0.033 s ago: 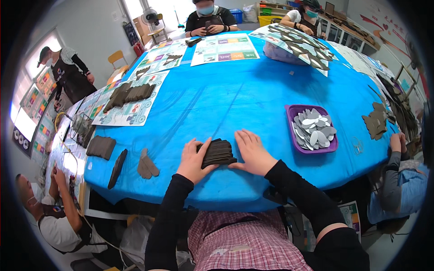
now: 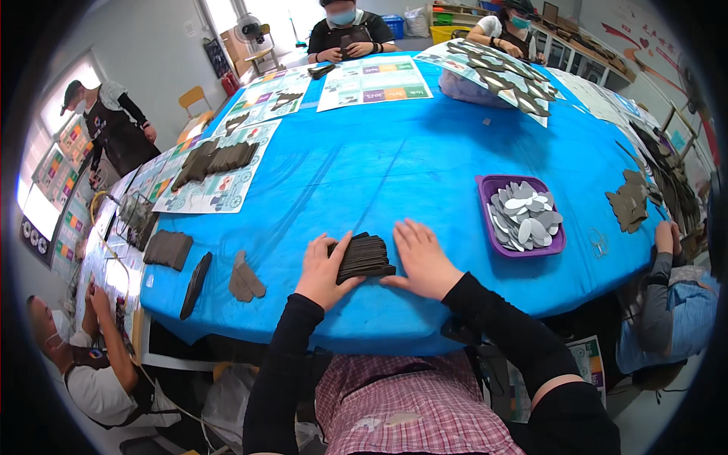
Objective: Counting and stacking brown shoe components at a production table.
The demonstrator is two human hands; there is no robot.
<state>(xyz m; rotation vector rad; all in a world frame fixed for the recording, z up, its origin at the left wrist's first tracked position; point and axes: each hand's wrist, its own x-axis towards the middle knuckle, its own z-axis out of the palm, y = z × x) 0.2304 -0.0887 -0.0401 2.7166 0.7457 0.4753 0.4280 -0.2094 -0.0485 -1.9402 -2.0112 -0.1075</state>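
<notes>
A row of dark brown flat pieces [image 2: 367, 256], packed upright side by side, lies on the blue-covered table in front of me. My left hand [image 2: 326, 267] cups the row's left end, with the thumb along its near side and a finger at the far side. At the other end, my right hand [image 2: 422, 262] rests with its fingers spread and stretched forward. Its thumb reaches to the row's near right corner. The undersides of both hands are hidden.
Left of me lie a brown stack [image 2: 168, 250], a narrow dark bundle [image 2: 196, 285] and a few loose pieces [image 2: 246, 278]. A purple basket [image 2: 523, 255] of grey and white ovals stands right. Farther off are printed sheets [image 2: 375, 80] with brown pieces. Several people surround the table.
The whole view has shifted very slightly. My hands and the row of brown pieces hold the same places relative to each other.
</notes>
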